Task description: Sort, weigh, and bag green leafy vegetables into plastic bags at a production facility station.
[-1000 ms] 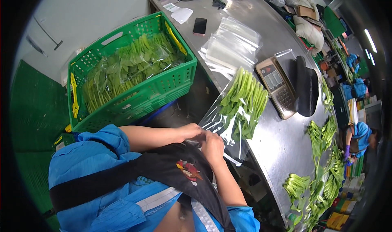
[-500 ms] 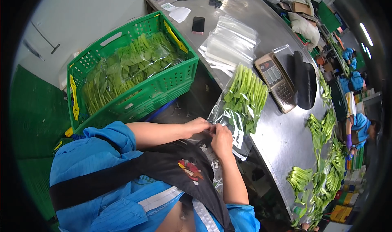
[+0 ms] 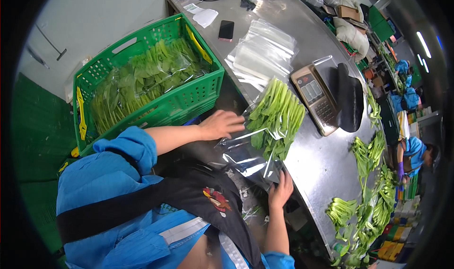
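Observation:
A bunch of leafy green vegetables (image 3: 279,110) lies in a clear plastic bag (image 3: 246,160) at the table's near edge, pale stems pointing away from me. The bag's slack mouth end hangs over the edge toward me. My left hand (image 3: 221,125) is beside the bag's left side, its fingers apart and slightly blurred, with nothing held in them. At the bag's near right corner, my right hand (image 3: 281,191) grips the plastic between thumb and fingers.
A green crate (image 3: 175,96) of bagged greens stands at left. Behind the bunch lie empty clear bags (image 3: 265,51) and a phone (image 3: 226,30). A scale (image 3: 314,98) sits to its right. Loose greens (image 3: 373,193) cover the right side. A co-worker (image 3: 414,153) is at far right.
My hands were together at the bag's near left edge; now they are apart. The left has let go and moved slightly up and left, the right down to the near right corner. The bag's mouth has spread.

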Demonstrator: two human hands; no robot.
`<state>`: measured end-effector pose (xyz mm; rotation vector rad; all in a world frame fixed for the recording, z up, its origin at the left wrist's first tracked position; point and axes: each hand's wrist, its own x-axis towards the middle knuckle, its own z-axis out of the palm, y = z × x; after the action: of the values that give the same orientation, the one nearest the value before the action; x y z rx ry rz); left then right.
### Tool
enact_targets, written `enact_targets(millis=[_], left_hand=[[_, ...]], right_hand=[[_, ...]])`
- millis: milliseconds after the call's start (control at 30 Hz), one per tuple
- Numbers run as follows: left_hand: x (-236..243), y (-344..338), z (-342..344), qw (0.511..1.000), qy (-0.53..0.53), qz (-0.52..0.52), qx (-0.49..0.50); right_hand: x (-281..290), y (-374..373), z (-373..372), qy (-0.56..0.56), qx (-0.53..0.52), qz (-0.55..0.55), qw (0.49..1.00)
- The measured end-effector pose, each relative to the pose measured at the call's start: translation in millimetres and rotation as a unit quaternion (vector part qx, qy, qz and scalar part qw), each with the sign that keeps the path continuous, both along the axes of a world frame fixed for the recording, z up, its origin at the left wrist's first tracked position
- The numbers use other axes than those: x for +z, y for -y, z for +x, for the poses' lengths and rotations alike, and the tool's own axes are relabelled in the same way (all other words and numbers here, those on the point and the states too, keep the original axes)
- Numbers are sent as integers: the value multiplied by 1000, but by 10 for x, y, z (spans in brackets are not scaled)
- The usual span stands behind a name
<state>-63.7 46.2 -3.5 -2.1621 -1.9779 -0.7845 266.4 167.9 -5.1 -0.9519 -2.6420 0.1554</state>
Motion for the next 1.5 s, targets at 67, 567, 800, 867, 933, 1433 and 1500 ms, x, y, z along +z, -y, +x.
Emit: enact_targets(millis=[67,567,800,867,933,1433,1500], left_hand=[[-112,-196,-38,991,-39,28,-129],[133,-1225,617,997,54,-10,44],[-111,-1936,134,902,239,-128,335],[-355,-2124,-175,805,399,-243,367],[-846,-2358,-143,677,703,-75,203],[1747,938,-842,966,0,183,184],[1815,1209,-804,959,67,40,271]], right_hand=[[30,-297,-266,-24,143,37,989],[169,-943,-1157,-179,8,-107,978],[-448,-1451,-1090,-224,-159,-360,892],[-304,-1627,-1212,-319,-135,-706,617],[-167,-1665,-1315,-284,-83,-766,570],[716,-834,-3422,-263,402,-466,743],[858,-162,-4131,-220,418,-617,630]])
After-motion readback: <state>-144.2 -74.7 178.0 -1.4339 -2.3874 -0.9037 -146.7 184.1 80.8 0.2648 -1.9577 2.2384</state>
